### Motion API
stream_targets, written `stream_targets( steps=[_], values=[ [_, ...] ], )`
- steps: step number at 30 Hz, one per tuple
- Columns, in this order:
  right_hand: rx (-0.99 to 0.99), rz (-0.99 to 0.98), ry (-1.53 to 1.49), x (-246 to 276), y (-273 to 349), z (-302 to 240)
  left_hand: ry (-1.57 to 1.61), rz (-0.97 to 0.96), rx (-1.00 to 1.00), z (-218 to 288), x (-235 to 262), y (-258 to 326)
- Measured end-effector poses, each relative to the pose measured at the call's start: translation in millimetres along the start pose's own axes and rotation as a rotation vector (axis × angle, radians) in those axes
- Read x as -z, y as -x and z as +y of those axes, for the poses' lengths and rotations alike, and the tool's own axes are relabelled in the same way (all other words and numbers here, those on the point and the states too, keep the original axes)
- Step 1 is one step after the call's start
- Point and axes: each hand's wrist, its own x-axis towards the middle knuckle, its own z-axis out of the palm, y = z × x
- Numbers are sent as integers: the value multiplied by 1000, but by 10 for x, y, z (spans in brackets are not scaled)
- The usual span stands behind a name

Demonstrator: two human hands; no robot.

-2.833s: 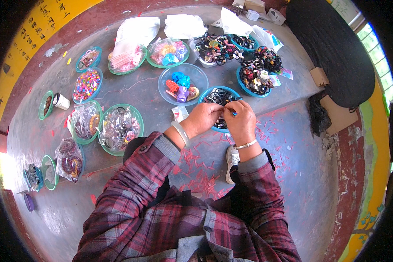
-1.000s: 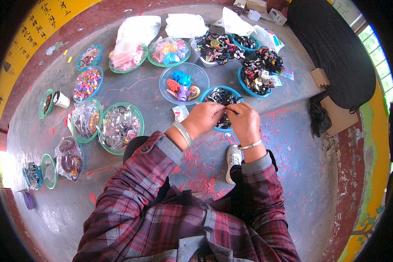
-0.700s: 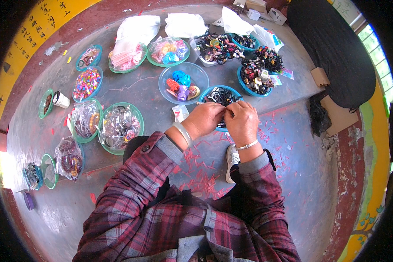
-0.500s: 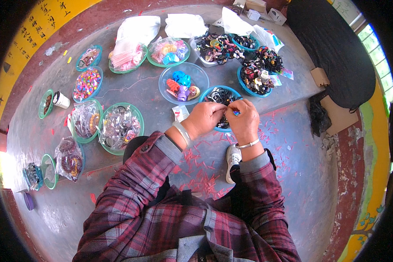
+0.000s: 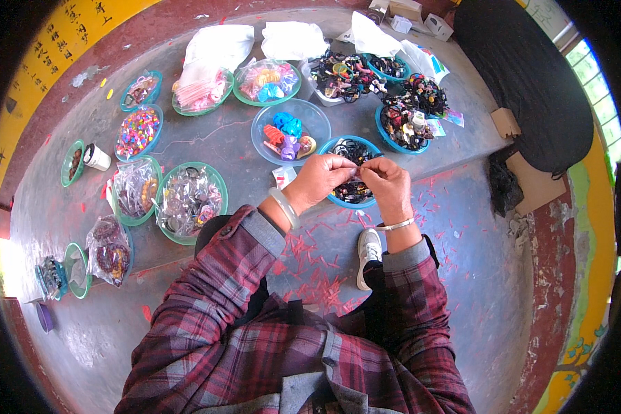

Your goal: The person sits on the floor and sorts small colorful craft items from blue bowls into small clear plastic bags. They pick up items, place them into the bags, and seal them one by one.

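Seemingly worked a tiny piece [image 5: 356,172], too small to identify, between pinched fingertips of left hand [image 5: 317,181] and right hand [image 5: 389,189] above the blue bowl [image 5: 353,204] of black bands [image 5: 349,148], and probably needed a steady pinch next.

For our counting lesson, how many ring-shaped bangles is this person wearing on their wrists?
2 visible: one thick, pale, smooth bangle on the left wrist; one thin, silvery, metal-looking bangle on the right wrist. The grey fabric cuffs may hide more.

One fisheye view from head height, downward and near, over the left hand [image 5: 317,183] and right hand [image 5: 390,188].
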Motion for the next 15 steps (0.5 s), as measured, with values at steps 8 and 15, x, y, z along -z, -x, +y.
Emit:
stream_targets(
  steps=[8, 15],
  values=[
    [8, 8, 53, 19, 20, -70, 191, 53, 91, 9, 16, -16],
    [130, 31, 308, 3, 20, -43, -227, 135, -82, 52, -20, 12]
  ],
)
